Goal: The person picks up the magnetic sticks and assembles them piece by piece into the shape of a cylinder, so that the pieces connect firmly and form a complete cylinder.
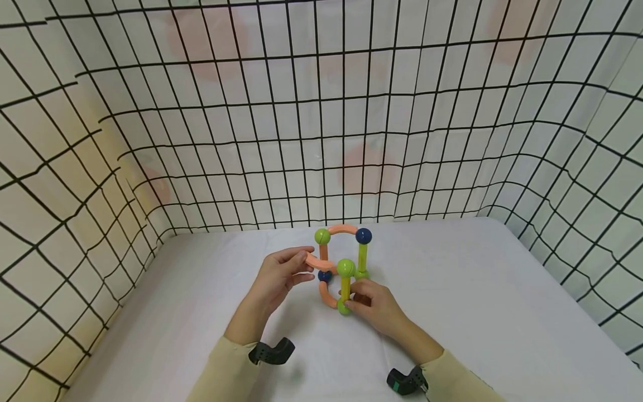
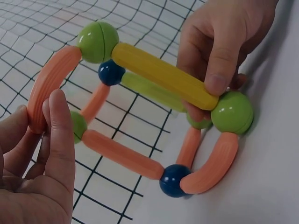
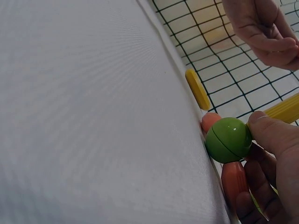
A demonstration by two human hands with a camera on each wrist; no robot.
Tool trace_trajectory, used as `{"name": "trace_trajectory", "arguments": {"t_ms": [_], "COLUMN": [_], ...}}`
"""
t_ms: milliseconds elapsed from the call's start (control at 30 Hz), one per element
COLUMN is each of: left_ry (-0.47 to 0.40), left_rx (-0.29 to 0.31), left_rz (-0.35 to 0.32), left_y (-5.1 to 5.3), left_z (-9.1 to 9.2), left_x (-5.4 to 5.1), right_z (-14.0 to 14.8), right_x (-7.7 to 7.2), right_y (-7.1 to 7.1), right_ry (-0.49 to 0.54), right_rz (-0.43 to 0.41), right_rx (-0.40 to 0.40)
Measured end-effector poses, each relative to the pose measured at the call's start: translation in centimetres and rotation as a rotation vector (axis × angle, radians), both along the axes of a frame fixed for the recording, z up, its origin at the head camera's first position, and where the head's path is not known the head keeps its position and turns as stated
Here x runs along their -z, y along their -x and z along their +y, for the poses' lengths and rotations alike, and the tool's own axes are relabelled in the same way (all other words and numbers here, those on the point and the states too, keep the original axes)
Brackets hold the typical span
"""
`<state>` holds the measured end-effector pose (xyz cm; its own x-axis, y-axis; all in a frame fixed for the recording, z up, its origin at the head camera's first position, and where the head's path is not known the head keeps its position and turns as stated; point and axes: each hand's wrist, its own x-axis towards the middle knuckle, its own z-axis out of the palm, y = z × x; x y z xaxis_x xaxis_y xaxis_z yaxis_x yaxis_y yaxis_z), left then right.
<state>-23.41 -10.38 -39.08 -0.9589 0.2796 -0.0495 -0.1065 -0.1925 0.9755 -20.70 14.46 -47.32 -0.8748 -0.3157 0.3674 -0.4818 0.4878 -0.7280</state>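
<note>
A frame of magnetic sticks and balls stands on the table. My left hand (image 1: 273,282) pinches the free end of a curved orange stick (image 2: 49,84), whose other end meets the upper green ball (image 2: 98,42). That ball tops a yellow stick (image 2: 163,77). Low on this stick, the thumb and fingers of my right hand (image 1: 379,307) grip it, just above the lower green ball (image 3: 229,140). Another curved orange stick (image 2: 212,165) joins the lower green ball to a dark blue ball (image 2: 175,181). My right fingers partly hide the frame's lower right side.
At the frame's back, a curved orange stick (image 1: 344,229) links a green ball (image 1: 322,237) and a blue ball (image 1: 364,236). A white cloth covers the table (image 1: 452,312). Black netting (image 1: 372,111) rises behind it and along both sides.
</note>
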Motion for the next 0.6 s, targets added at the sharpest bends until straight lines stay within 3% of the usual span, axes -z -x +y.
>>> {"name": "trace_trajectory", "arguments": {"t_ms": [167,600], "left_ry": [-0.002,-0.139], "left_rx": [0.003,-0.120], "left_rz": [-0.007,-0.105], "left_y": [0.2,-0.1], "left_z": [0.5,1.8], "left_x": [0.0,0.6], "right_z": [0.0,0.1], "right_x": [0.0,0.3], "right_y": [0.1,0.2], "right_ry": [-0.007,-0.004], "right_rz": [0.000,0.038], "right_rx": [0.004,-0.001]}}
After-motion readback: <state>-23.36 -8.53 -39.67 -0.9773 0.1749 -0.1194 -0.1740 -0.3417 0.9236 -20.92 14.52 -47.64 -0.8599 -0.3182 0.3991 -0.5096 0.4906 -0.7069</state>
